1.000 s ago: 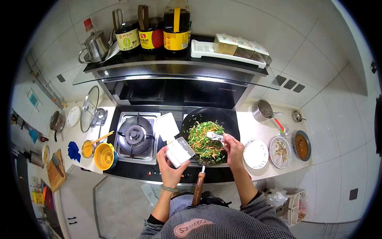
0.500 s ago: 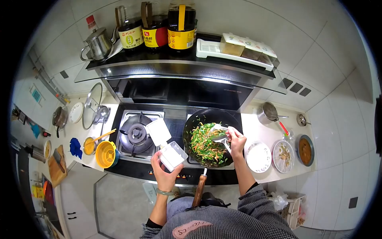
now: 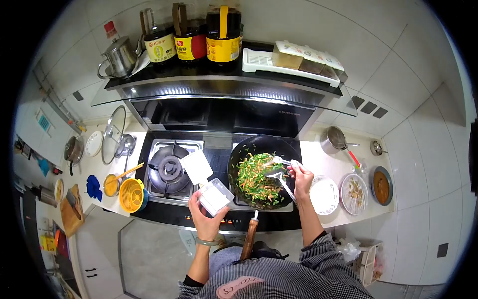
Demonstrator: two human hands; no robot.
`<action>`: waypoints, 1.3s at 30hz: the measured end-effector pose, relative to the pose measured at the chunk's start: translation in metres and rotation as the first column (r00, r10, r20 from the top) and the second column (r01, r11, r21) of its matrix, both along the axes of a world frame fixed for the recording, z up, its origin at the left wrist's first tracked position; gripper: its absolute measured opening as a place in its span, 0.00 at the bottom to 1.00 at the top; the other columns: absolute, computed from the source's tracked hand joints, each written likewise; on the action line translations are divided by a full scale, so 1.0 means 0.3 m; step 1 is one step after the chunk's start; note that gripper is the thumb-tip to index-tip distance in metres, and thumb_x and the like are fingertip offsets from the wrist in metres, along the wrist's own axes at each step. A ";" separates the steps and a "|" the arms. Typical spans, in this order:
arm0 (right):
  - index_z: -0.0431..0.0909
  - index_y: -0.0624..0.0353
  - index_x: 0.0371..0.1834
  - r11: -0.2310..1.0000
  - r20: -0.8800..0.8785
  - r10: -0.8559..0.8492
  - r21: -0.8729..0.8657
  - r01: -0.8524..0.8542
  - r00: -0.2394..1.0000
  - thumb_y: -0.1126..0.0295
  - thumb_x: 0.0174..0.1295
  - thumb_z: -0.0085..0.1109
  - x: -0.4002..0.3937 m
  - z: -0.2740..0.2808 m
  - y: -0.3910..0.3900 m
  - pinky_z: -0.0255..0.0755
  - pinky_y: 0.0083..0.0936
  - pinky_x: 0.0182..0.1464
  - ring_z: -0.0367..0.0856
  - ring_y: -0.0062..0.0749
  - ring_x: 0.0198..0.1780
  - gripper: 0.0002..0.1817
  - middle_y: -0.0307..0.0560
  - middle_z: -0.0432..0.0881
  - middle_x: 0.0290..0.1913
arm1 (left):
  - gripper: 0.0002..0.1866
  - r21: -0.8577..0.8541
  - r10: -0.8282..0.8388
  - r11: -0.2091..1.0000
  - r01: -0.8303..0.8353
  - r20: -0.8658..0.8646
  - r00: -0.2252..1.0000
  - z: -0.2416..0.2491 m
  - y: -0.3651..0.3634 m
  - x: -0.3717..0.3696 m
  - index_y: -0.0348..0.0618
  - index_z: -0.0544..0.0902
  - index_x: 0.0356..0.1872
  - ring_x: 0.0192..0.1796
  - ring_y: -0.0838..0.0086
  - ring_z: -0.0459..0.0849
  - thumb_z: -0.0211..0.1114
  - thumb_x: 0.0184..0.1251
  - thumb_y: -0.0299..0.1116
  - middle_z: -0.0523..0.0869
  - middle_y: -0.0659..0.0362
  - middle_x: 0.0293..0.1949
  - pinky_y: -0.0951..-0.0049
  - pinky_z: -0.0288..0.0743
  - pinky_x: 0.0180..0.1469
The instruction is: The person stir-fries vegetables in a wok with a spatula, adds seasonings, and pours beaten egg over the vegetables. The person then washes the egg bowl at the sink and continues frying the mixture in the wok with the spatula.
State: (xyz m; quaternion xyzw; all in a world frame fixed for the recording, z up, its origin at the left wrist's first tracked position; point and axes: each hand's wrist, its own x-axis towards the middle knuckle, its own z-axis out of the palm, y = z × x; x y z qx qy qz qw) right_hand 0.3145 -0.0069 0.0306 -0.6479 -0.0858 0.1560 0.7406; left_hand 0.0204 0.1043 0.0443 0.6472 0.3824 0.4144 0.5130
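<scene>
My left hand (image 3: 204, 222) is wrapped round a small clear-sided seasoning box (image 3: 216, 196) of white contents, its white lid (image 3: 197, 167) flipped up. Pinched in my right hand (image 3: 301, 182) is a small pale spoon (image 3: 280, 160), held over the right side of the wok (image 3: 243, 148). Chopped green stalks with orange-brown strips (image 3: 258, 180) fill the wok's middle. A metal spatula (image 3: 275, 173) leans in the wok, its handle running past the rim just below my right hand. The wok's wooden handle (image 3: 250, 239) points towards me.
Left of the wok is a bare burner (image 3: 172, 168), then a yellow basket (image 3: 131, 194) and a bowl of yellow liquid (image 3: 111, 185) with chopsticks. On the right counter stand a white plate (image 3: 324, 195), a covered dish (image 3: 354, 193), a brown-filled bowl (image 3: 382, 185) and a saucepan (image 3: 332, 139).
My right hand has moved slightly right and down with the spoon, and more of the spatula shows now. My left hand keeps the box in about the same place.
</scene>
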 end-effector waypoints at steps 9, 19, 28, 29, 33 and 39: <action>0.84 0.66 0.43 0.996 -0.008 -0.069 -0.060 0.068 0.998 0.72 0.61 0.62 -0.126 0.018 -0.202 0.64 0.10 0.26 0.70 0.13 0.23 0.10 0.42 0.83 0.28 | 0.47 -0.046 -0.029 0.998 0.031 0.042 0.999 0.006 -0.007 -0.004 0.38 0.60 0.63 0.59 0.65 0.71 0.80 0.39 0.26 0.63 0.53 0.59 0.66 0.73 0.57; 0.85 0.65 0.41 0.997 0.130 -0.050 -0.054 0.057 0.990 0.69 0.62 0.61 0.000 -0.013 0.027 0.66 0.11 0.26 0.73 0.12 0.24 0.11 0.39 0.84 0.26 | 0.47 -0.032 -0.011 0.999 0.012 0.038 0.999 -0.007 -0.001 -0.010 0.39 0.59 0.64 0.60 0.65 0.70 0.79 0.39 0.25 0.63 0.54 0.59 0.66 0.73 0.58; 0.85 0.66 0.38 0.954 0.303 -0.111 -0.235 0.188 0.946 0.69 0.62 0.62 0.094 -0.002 -0.001 0.67 0.12 0.26 0.74 0.14 0.24 0.10 0.40 0.84 0.27 | 0.48 -0.052 0.013 0.999 -0.010 0.063 0.998 -0.009 0.008 -0.012 0.39 0.59 0.64 0.59 0.65 0.71 0.79 0.39 0.25 0.63 0.54 0.59 0.66 0.73 0.57; 0.85 0.66 0.38 0.952 0.342 -0.099 -0.242 0.189 0.935 0.69 0.62 0.62 0.086 -0.005 -0.012 0.67 0.12 0.26 0.74 0.14 0.25 0.10 0.40 0.84 0.27 | 0.47 -0.067 0.009 0.998 -0.005 0.063 0.998 -0.014 0.005 -0.015 0.39 0.59 0.64 0.59 0.65 0.72 0.79 0.40 0.25 0.63 0.54 0.59 0.66 0.73 0.57; 0.85 0.65 0.41 0.957 0.459 -0.051 -0.232 0.175 0.887 0.71 0.62 0.62 0.064 0.024 -0.026 0.66 0.13 0.27 0.74 0.13 0.26 0.10 0.40 0.83 0.29 | 0.47 -0.033 -0.001 0.999 0.001 0.018 1.000 -0.014 0.003 0.001 0.39 0.60 0.63 0.58 0.65 0.71 0.79 0.40 0.26 0.63 0.54 0.59 0.66 0.73 0.57; 0.84 0.64 0.41 0.988 0.512 0.048 -0.151 0.035 0.858 0.74 0.63 0.60 -0.090 0.162 -0.022 0.67 0.14 0.31 0.74 0.15 0.28 0.08 0.40 0.83 0.28 | 0.46 -0.094 -0.084 0.991 0.099 0.144 0.986 -0.009 -0.013 0.036 0.39 0.61 0.62 0.59 0.66 0.71 0.80 0.38 0.27 0.63 0.55 0.58 0.66 0.73 0.55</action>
